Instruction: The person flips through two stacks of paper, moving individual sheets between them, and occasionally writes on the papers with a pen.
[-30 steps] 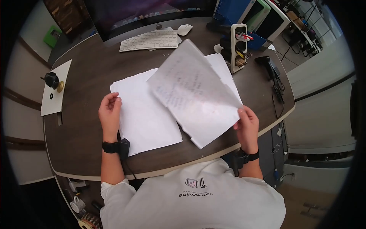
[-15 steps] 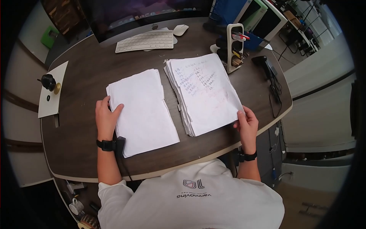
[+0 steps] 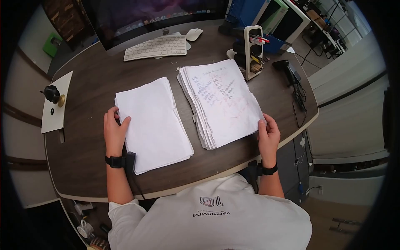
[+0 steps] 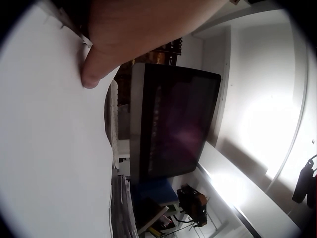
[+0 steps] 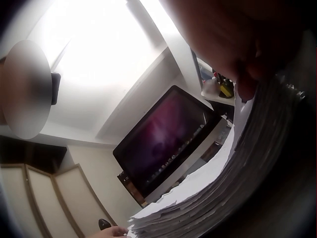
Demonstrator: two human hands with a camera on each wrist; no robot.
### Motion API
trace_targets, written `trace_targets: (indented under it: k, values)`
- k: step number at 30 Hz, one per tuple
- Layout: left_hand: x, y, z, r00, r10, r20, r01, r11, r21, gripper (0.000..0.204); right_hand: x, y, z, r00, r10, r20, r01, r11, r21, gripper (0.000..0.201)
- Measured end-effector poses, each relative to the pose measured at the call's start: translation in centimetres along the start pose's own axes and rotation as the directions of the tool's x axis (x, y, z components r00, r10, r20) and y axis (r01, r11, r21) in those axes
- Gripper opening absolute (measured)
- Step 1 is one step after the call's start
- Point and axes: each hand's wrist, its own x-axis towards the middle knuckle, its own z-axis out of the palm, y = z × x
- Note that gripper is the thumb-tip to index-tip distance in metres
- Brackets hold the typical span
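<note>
Two stacks of white paper lie side by side on the dark desk (image 3: 85, 146), a narrow strip of its top showing between them. The left stack (image 3: 152, 129), left of centre in the head view, has a blank top sheet. At its left edge the left hand (image 3: 114, 130) grips it, thumb over the paper and fingers along the side; the left wrist view shows the thumb pressing on the sheet.

The right stack (image 3: 227, 112), right of centre, is thicker, with uneven edges and handwriting on the upper part of its top sheet. The right hand (image 3: 269, 135) pinches its lower right corner, thumb on top.

Towards the top of the frame are a white keyboard (image 3: 156, 48), a mouse (image 3: 194, 34) and a monitor (image 3: 154, 18). At upper right a pen holder (image 3: 247, 54) stands just beyond the right stack, with a black handheld device (image 3: 287, 71) farther right.
</note>
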Motion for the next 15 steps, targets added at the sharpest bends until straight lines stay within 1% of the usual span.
trace_targets:
  k: [1,2,3,4,6,7,9,10,12,13,14,15]
  values:
    - [0.1,-0.1,0.1,1.000,0.003,0.000,-0.003,1.000,-0.001,0.052,0.2,0.6,0.1,1.000,0.000,-0.003,0.000,1.000,0.001,0.030]
    - [0.1,-0.4,0.2,0.999,0.036,-0.017,-0.037,0.999,-0.016,0.045,0.6,1.7,0.1,0.995,-0.098,-0.016,0.097,0.995,-0.013,0.031]
    - [0.2,-0.5,0.2,0.997,0.069,-0.036,-0.070,0.997,-0.030,0.039,0.7,1.6,0.4,0.981,-0.194,-0.026,0.193,0.981,-0.029,0.032]
    - [0.1,-0.6,0.2,0.997,0.067,-0.039,-0.068,0.997,-0.031,0.039,0.6,1.1,0.3,0.980,-0.198,-0.023,0.197,0.980,-0.028,0.032]
    - [0.2,-0.5,-0.1,0.998,0.054,0.030,-0.053,0.998,-0.038,0.025,0.2,-0.6,-0.1,0.983,-0.180,-0.041,0.159,0.935,-0.316,0.034]
    - [0.2,-0.3,-0.2,0.999,0.045,0.023,-0.044,0.999,-0.032,0.025,0.0,-1.2,-0.2,0.983,-0.181,-0.029,0.163,0.936,-0.312,0.034]
    - [0.2,-0.1,-0.5,0.997,0.072,-0.025,-0.075,0.985,-0.156,0.019,-0.5,-2.0,-0.3,0.969,-0.233,-0.086,0.184,0.906,-0.382,0.033]
    - [0.3,-0.6,-0.6,0.997,0.068,-0.030,-0.072,0.986,-0.150,0.019,-0.8,-2.4,-0.2,0.969,-0.233,-0.081,0.187,0.907,-0.377,0.033]
    - [0.6,-1.6,-0.4,0.998,-0.035,0.052,0.051,0.936,-0.347,0.016,-1.5,-3.1,0.0,0.964,-0.265,-0.008,0.258,0.946,-0.195,0.032]
    - [0.7,-1.5,-0.5,0.998,-0.032,0.053,0.048,0.937,-0.346,0.016,-2.2,-3.3,0.6,0.956,-0.287,0.060,0.292,0.951,-0.106,0.030]
    - [0.8,-1.3,-0.6,0.997,-0.034,0.071,0.065,0.863,-0.500,0.014,-3.2,-4.2,1.3,0.958,-0.233,0.166,0.234,0.972,0.010,0.027]
    - [0.9,-1.1,-0.7,0.995,-0.033,0.091,0.083,0.764,-0.639,0.013,-4.2,-4.7,2.1,0.934,-0.176,0.310,0.166,0.984,0.056,0.026]
